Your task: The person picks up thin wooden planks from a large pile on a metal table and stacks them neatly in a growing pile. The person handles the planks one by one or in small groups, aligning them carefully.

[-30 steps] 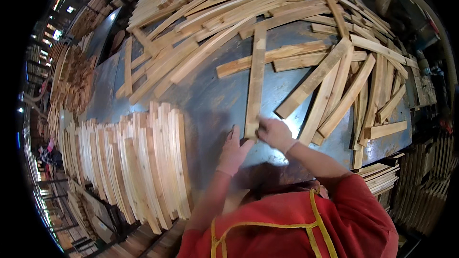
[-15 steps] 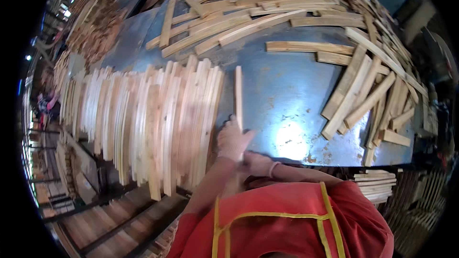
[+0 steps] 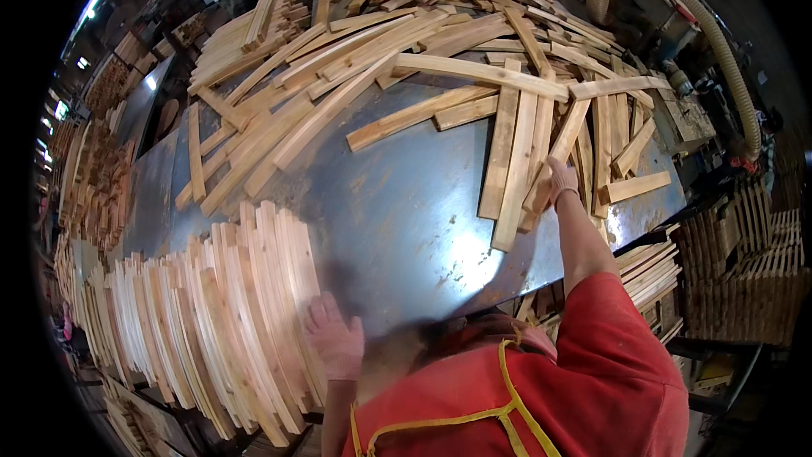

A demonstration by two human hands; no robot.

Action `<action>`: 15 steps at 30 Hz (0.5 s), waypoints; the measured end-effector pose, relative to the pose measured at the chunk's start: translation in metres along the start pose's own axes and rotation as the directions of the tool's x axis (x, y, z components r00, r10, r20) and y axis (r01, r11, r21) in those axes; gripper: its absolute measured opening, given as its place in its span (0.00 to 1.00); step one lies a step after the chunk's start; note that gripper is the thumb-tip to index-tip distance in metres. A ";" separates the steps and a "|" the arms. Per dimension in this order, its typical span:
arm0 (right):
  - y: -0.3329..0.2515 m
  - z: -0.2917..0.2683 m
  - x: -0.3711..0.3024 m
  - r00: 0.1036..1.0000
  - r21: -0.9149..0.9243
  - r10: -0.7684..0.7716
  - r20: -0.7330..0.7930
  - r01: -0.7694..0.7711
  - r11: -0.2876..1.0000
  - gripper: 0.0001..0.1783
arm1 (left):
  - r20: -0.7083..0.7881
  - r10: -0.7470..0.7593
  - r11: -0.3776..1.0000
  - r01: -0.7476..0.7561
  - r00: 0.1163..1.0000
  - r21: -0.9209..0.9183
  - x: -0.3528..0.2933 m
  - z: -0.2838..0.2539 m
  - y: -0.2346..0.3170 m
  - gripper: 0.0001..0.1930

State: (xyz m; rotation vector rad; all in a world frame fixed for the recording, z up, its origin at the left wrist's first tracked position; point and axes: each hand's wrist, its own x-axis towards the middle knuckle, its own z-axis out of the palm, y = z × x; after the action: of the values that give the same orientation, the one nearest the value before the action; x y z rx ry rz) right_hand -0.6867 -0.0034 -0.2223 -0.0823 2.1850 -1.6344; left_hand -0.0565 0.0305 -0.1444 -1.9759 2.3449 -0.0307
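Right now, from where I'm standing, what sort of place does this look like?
Probably a woodworking shop. Loose boards lie heaped across a shiny table, more boards stand packed in a row at the left, and a ribbed hose, perhaps for dust, curves down at the right.

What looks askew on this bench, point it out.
The loose wooden strips at the right lie askew, crossing at mixed angles, unlike the side-by-side row beside the left hand. The metal tabletop is patchy brown, perhaps worn. No spill shows.
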 end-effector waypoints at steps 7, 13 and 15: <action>-0.014 0.017 -0.100 0.689 0.360 0.161 0.707 -0.546 0.756 0.33 | 0.159 0.193 0.850 -0.084 0.968 -0.520 0.046 -0.028 0.103 0.49; 0.030 -0.005 -0.211 0.275 -0.382 0.397 0.876 -0.109 0.918 0.38 | 0.166 0.385 0.827 -0.259 0.908 -0.500 0.093 -0.040 0.198 0.54; -0.014 0.003 -0.187 -0.037 -0.213 0.280 0.959 0.557 0.803 0.35 | 0.354 0.408 0.874 -0.247 0.842 -0.419 0.089 -0.049 0.222 0.53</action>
State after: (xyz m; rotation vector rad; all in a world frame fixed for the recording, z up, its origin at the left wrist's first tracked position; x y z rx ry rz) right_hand -0.5168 0.0430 -0.1568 -1.3422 1.1896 -0.3220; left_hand -0.2933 -0.0207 -0.1132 -1.4362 2.4555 0.8282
